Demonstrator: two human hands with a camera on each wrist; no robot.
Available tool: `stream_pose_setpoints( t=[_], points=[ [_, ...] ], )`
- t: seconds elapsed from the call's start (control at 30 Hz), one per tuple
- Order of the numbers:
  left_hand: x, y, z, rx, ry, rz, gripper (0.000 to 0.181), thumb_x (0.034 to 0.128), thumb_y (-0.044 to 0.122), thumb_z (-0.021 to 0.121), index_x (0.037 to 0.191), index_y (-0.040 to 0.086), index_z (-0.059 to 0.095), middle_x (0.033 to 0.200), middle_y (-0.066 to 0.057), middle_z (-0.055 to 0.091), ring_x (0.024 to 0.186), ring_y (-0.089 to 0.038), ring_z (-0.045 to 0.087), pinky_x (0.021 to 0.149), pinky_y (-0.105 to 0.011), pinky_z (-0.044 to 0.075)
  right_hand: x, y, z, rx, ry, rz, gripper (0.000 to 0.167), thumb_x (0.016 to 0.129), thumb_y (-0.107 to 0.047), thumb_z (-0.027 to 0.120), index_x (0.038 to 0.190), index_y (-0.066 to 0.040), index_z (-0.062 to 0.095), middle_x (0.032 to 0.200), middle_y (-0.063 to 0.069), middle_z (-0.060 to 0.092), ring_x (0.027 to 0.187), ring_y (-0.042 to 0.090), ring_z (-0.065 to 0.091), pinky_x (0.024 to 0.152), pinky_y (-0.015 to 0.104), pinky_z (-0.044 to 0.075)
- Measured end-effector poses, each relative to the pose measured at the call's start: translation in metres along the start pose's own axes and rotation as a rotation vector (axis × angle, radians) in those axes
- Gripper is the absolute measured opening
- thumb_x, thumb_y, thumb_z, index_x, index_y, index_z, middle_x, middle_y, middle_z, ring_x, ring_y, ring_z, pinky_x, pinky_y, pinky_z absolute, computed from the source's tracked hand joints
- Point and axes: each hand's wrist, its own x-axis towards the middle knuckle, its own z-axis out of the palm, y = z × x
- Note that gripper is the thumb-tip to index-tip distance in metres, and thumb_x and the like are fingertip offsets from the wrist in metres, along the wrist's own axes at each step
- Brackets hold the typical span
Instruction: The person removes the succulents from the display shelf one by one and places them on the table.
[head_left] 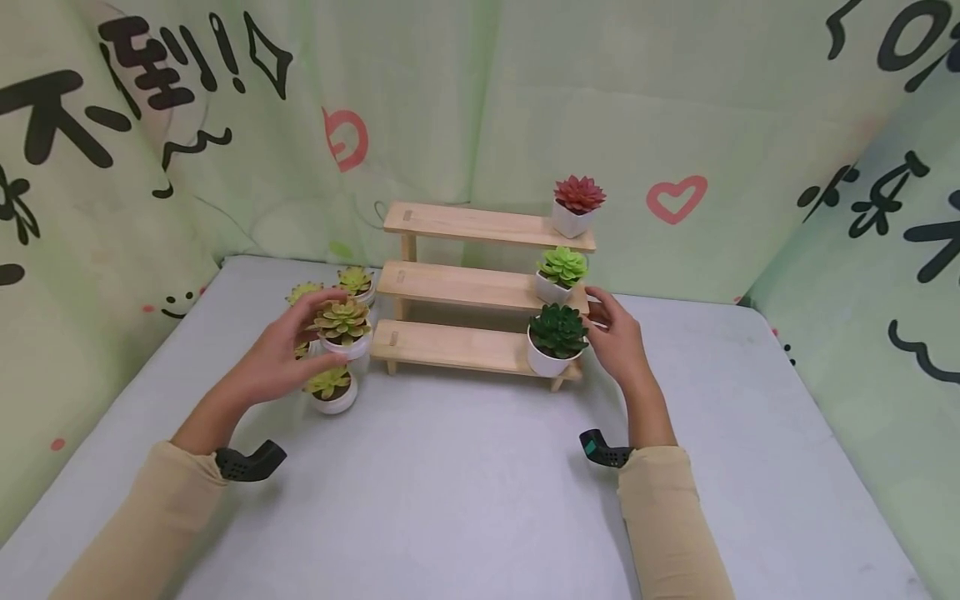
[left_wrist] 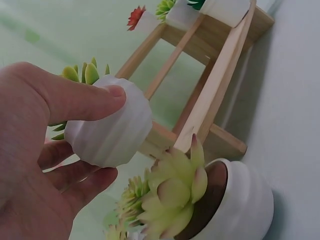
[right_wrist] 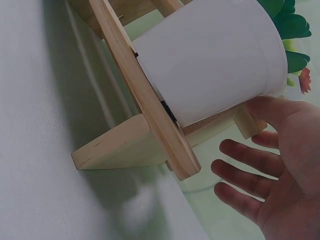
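Observation:
My left hand (head_left: 288, 350) grips a yellow-green succulent in a white pot (head_left: 347, 343), thumb on one side and fingers on the other. In the left wrist view the ribbed white pot (left_wrist: 110, 125) is tilted and held up. Below it stands another yellow-green potted succulent (head_left: 333, 392). At the right end of a three-tier wooden stand (head_left: 450, 346), my right hand (head_left: 617, 337) is beside a dark green potted succulent (head_left: 557, 337). In the right wrist view, the thumb is at the rim of its white pot (right_wrist: 215, 60); the other fingers are loosely spread.
A light green potted succulent (head_left: 561, 271) sits on the middle tier and a red one (head_left: 577, 204) on the top. More yellow-green potted succulents, one of them (head_left: 358, 282) beside the stand, are grouped at the left. A printed curtain (head_left: 600, 125) hangs behind the white table (head_left: 450, 483).

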Motion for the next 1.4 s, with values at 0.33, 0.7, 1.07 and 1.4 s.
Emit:
stream_pose_setpoints(
  t=[0.33, 0.7, 1.07, 1.4],
  points=[
    [-0.014, -0.007, -0.01, 0.029, 0.018, -0.011, 0.074, 0.0865, 0.015, 0.073, 0.147, 0.021, 0.032, 0.149, -0.009, 0.039, 0.135, -0.03, 0.041, 0.105, -0.054, 0.043, 0.001, 0.0, 0.0, -0.002, 0.008, -0.005, 0.05, 0.099, -0.013, 0.051, 0.147, -0.012, 0.037, 0.138, 0.022, 0.054, 0.125, 0.037, 0.054, 0.105, 0.05, 0.045],
    [-0.034, -0.016, -0.019, 0.08, 0.038, 0.025, 0.073, 0.0876, 0.017, 0.072, 0.148, 0.019, 0.031, 0.148, -0.011, 0.04, 0.131, -0.027, 0.042, 0.091, -0.001, 0.036, 0.003, 0.001, -0.001, -0.012, 0.011, -0.003, 0.05, 0.099, -0.014, 0.051, 0.148, -0.012, 0.037, 0.138, 0.022, 0.054, 0.126, 0.038, 0.054, 0.105, 0.051, 0.046],
    [-0.055, -0.023, -0.024, 0.038, 0.078, 0.029, 0.078, 0.085, 0.01, 0.074, 0.149, 0.019, 0.03, 0.146, -0.014, 0.041, 0.122, 0.017, 0.034, 0.091, 0.002, 0.035, 0.003, 0.001, -0.001, -0.01, 0.005, -0.004, 0.051, 0.099, -0.013, 0.05, 0.148, -0.013, 0.037, 0.137, 0.022, 0.055, 0.126, 0.038, 0.054, 0.104, 0.052, 0.046],
    [-0.072, -0.03, -0.028, 0.026, 0.1, 0.02, 0.082, 0.0838, 0.004, 0.073, 0.15, 0.018, 0.027, 0.146, -0.018, 0.038, 0.122, 0.016, 0.035, 0.09, 0.003, 0.035, 0.002, 0.003, 0.001, -0.002, 0.003, -0.007, 0.051, 0.099, -0.014, 0.051, 0.148, -0.013, 0.037, 0.136, 0.022, 0.056, 0.126, 0.038, 0.054, 0.104, 0.052, 0.046]
  ],
)
